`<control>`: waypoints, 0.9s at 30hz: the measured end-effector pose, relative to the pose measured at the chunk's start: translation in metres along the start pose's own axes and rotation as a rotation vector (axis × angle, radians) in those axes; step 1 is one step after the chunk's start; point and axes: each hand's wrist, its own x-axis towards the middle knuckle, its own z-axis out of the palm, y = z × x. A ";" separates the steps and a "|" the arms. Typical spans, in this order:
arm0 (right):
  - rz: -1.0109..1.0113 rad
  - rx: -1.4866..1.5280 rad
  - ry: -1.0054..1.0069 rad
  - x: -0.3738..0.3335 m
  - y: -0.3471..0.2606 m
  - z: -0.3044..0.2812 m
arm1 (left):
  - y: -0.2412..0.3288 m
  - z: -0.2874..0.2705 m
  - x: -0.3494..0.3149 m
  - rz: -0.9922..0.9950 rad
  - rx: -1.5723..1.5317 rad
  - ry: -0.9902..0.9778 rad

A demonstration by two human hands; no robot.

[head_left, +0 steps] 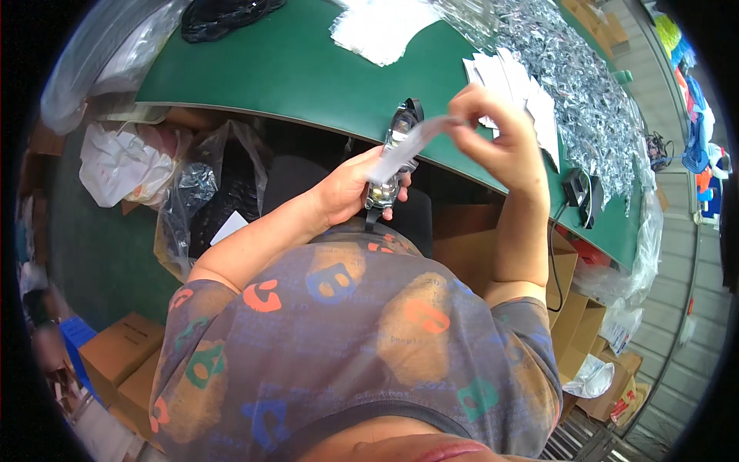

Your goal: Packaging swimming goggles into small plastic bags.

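The left hand [348, 190] grasps a shiny, strapped gadget [403, 123], which stands out beyond the table's near edge, in front of the person's belly. Its middle is hidden behind a pale strip [412, 150], and the left fingers wrap its lower part, so what kind of thing it is cannot be made out. The strip is blurred; the right hand [500, 142] pinches its far end between thumb and fingertip, the other fingers curled. Whether its near end sticks to the gadget or only passes over it, I cannot tell.

Ahead of both hands lies the green table [292, 69], its far side cut off. Beyond the left hand, a black bag [227, 17] and white sheets [381, 31] run out of the top of the view. Just beyond the right hand are papers [539, 104], partly covered by it; past them spreads a pile [577, 92] of glinting, clear-wrapped pieces too small to tell apart. Right of that hand sits a black device [581, 192] with a cable.

Left of the left hand, a white bag [123, 165] hangs low; farther back stand cartons [123, 346]. A ribbed pale wall [704, 285] closes the far right.
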 end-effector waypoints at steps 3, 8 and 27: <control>-0.212 -0.187 0.210 0.003 -0.024 -0.007 | -0.001 -0.004 0.001 0.011 0.032 -0.011; -0.348 -0.462 0.051 -0.013 -0.027 0.048 | 0.006 0.006 -0.001 0.053 -0.039 0.016; 0.247 0.481 0.573 -0.043 0.000 0.097 | 0.044 0.016 -0.027 0.204 0.045 0.052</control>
